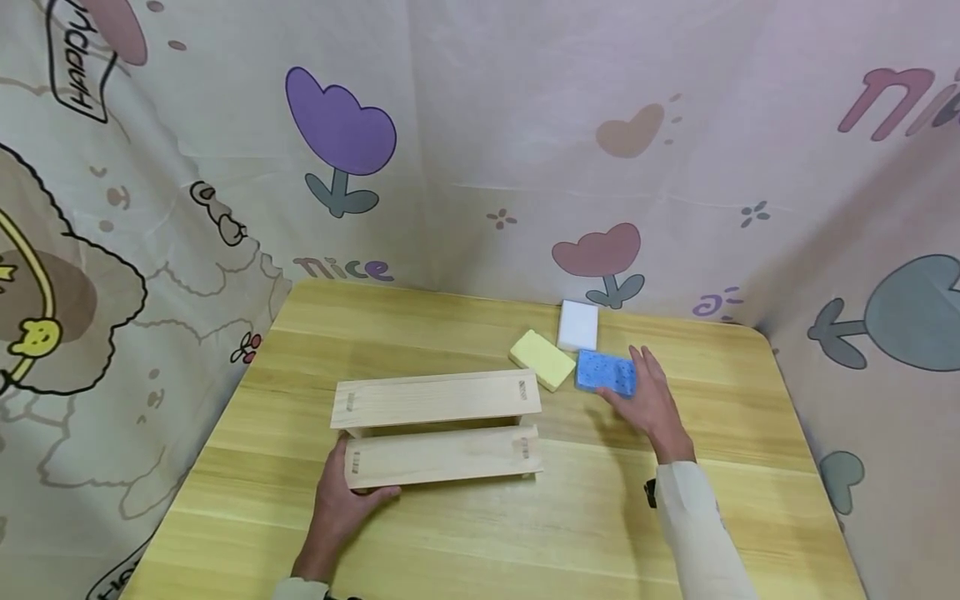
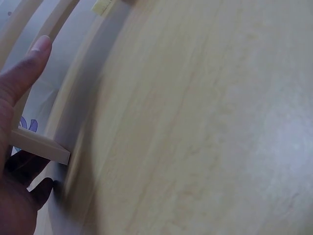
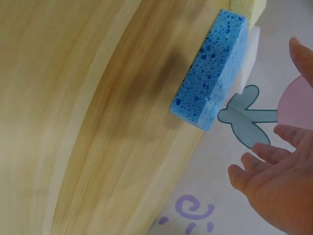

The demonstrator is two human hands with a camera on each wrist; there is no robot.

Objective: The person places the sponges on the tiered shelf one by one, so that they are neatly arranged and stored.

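A light wooden rack [image 1: 442, 457], two parallel slats with a gap between, stands at left centre. My left hand [image 1: 336, 504] grips its left end, thumb along the near side; the other fingers are partly hidden by the wood. In the left wrist view, the fingers [image 2: 43, 193] curl beside the rack's end piece [image 2: 41, 145]. On the right, my right hand [image 1: 647, 402] hovers over a blue sponge [image 1: 604, 372], thumb and fingers spread around it. The right wrist view shows a gap between the loosely bent fingers [image 3: 266, 154] and the blue sponge [image 3: 210, 63].
A pale yellow sponge [image 1: 542, 360] lies just left of the blue one. Behind them is a white block [image 1: 578, 326], close to the table's back edge. The wooden table [image 1: 480, 533] meets a printed cloth [image 1: 465, 100] at the back and sides.
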